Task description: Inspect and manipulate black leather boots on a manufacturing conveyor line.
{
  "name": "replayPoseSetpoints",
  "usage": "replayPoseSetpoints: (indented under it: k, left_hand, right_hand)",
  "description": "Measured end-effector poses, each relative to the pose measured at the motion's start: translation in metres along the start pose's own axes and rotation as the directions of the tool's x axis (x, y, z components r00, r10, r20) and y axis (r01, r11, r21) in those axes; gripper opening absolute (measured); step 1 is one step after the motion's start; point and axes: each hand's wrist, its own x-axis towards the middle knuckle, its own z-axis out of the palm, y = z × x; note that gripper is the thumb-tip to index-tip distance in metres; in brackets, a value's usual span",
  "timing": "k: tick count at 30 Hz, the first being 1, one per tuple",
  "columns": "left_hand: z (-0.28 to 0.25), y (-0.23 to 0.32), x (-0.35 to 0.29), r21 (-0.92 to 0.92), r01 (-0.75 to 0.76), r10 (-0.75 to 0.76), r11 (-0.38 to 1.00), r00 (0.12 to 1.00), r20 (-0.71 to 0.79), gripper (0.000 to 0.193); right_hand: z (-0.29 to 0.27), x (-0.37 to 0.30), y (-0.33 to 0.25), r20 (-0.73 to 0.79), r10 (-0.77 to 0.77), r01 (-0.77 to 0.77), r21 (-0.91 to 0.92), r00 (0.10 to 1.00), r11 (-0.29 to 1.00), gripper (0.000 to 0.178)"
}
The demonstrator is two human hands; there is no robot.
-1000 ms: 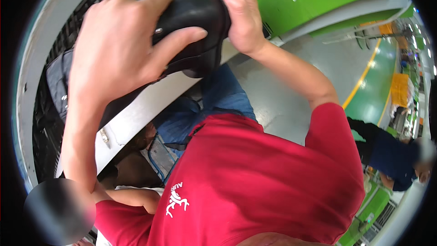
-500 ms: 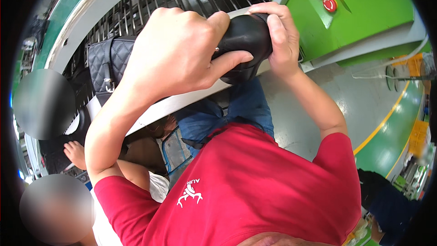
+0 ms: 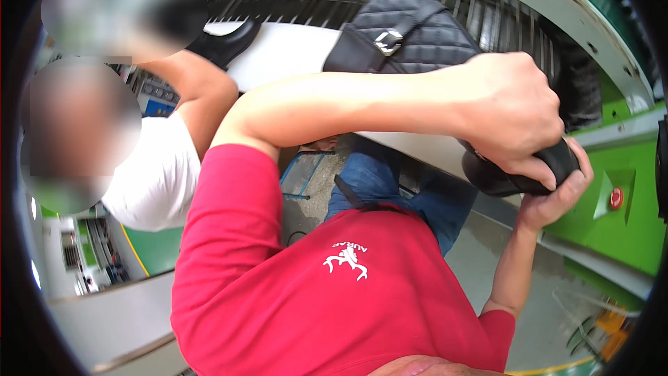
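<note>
Both my hands are closed around a rounded, glossy black leather shoe or boot (image 3: 485, 173), low at the right over the edge of the bench. My left hand (image 3: 515, 108) grips it from above, with the thumb pressed along its side. From the right and below, my right hand (image 3: 560, 195) wraps its end; some of those fingers are hidden behind it. Beyond my left forearm lies a black quilted boot shaft (image 3: 424, 35) with a strap and a silver buckle (image 3: 388, 42). My arm hides whether it joins the held piece.
A conveyor of metal rods (image 3: 480, 10) runs behind the white bench top (image 3: 285, 56). Another black shoe (image 3: 236, 43) lies farther left, near a co-worker in a white shirt (image 3: 160, 174). At the right stands a green machine (image 3: 626, 230) with a red button (image 3: 616, 198).
The view has swung, so my hands and the black piece now appear lower and farther right. Both hands keep their hold. More of the co-worker and the quilted shaft shows.
</note>
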Motion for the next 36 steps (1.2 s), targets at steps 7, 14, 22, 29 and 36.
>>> replayPoseSetpoints:
  k: [7,14,22,29,36]
  left_hand:
    - [-0.015,-0.001,-0.022,0.008,0.049,-0.049,0.999,0.999,0.011,0.062]
    - [-0.029,-0.009,-0.04,-0.004,0.106,-0.106,0.994,0.993,0.049,0.045]
    - [-0.007,-0.009,-0.112,-0.14,0.037,-0.092,0.989,0.908,-0.408,0.034]
    - [0.098,-0.013,-0.159,-0.314,0.311,-0.423,0.897,0.808,-0.41,0.057]
    - [0.151,-0.001,-0.191,-0.381,0.407,-0.538,0.83,0.765,-0.353,0.063]
  right_hand:
    - [0.006,-0.012,0.002,0.107,0.086,-0.107,0.21,0.991,0.972,0.07]
    - [-0.015,-0.029,0.06,0.4,0.078,-0.227,0.339,0.913,0.913,0.092]
    - [0.01,-0.02,0.071,0.487,0.276,-0.266,-0.093,0.828,0.96,0.083]
    - [0.001,0.023,0.027,0.769,-0.034,0.393,-0.287,0.638,0.873,0.091]
    - [0.009,-0.008,0.025,0.785,-0.197,0.578,-0.237,0.587,0.781,0.074]
